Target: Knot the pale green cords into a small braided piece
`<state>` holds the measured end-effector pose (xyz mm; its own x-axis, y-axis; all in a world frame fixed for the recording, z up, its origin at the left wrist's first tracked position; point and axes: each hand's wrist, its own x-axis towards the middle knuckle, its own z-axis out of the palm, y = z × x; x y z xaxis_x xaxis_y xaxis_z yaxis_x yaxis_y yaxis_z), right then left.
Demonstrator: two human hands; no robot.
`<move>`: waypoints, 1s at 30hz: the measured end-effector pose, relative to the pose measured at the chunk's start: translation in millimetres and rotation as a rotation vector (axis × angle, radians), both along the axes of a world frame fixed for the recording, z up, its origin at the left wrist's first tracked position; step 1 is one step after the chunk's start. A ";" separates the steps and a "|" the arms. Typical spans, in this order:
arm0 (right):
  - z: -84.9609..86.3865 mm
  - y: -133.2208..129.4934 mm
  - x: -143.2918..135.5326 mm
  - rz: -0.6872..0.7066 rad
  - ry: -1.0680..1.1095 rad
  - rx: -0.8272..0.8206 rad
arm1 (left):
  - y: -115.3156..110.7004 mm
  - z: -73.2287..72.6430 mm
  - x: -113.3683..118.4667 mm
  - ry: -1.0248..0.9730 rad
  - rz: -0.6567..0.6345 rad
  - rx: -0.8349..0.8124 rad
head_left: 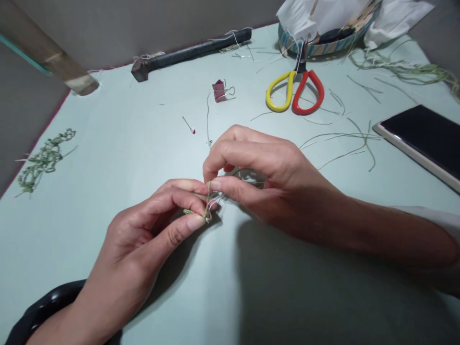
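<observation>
Two hands meet near the middle of the table (108, 143): my left hand (143, 230) pinches the little green knot (206, 213) tight while my right hand (258, 167) pinches its thread, so I think the pull must be slow.

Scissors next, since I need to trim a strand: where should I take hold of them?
Grip the scissors by the yellow and red handle loops, coming from the near side. The loops lie flat, open and facing you, while the blades point away under the basket rim.
</observation>
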<state>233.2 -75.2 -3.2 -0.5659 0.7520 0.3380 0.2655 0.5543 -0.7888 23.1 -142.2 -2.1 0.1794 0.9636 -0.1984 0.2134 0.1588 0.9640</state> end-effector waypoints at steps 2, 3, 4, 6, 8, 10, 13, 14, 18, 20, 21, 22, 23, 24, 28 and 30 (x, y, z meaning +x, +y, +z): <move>-3.3 0.1 -1.7 -0.037 -0.008 0.028 | 0.4 -0.4 0.3 0.002 0.038 0.019; -4.4 -0.3 -2.3 -0.065 -0.014 0.026 | 0.5 0.0 0.6 -0.001 0.055 0.010; -4.9 -0.9 -2.5 -0.105 -0.012 0.028 | 0.6 0.7 1.1 -0.010 0.067 -0.012; -4.7 -2.9 -1.9 -0.209 0.007 0.052 | 1.3 2.7 2.4 -0.042 0.092 -0.077; -3.5 -5.7 0.0 -0.298 0.024 0.090 | 2.5 4.8 3.8 -0.074 0.111 -0.128; -2.8 -8.5 2.2 -0.272 0.018 0.121 | 3.7 6.0 4.9 -0.096 0.117 -0.132; -3.6 -11.9 3.4 -0.030 0.021 0.095 | 4.6 5.6 5.8 -0.116 0.120 -0.119; -4.1 -12.8 2.7 0.045 0.034 0.060 | 4.7 5.2 5.9 -0.124 0.120 -0.112; -5.5 -15.3 -2.9 0.112 -0.006 -0.117 | 4.3 3.9 5.1 -0.136 0.107 -0.092; -5.7 -15.6 -4.7 0.118 -0.037 -0.149 | 3.9 4.0 4.0 -0.119 0.100 -0.096; -5.7 -15.5 -5.0 0.131 -0.036 -0.147 | 3.8 4.2 3.5 -0.112 0.100 -0.098; -5.5 -15.3 -4.7 0.149 -0.030 -0.141 | 3.7 4.4 3.1 -0.106 0.101 -0.100; -5.1 -14.9 -4.0 0.166 -0.023 -0.136 | 3.7 4.5 2.9 -0.103 0.099 -0.104; -4.3 -14.5 -3.2 0.179 -0.017 -0.142 | 3.9 4.5 2.8 -0.103 0.096 -0.110; 0.7 -12.5 -0.1 0.209 -0.012 -0.217 | 5.3 4.7 3.4 -0.097 0.082 -0.138; 2.9 -11.9 0.1 0.223 0.000 -0.215 | 5.8 5.1 3.3 -0.089 0.077 -0.148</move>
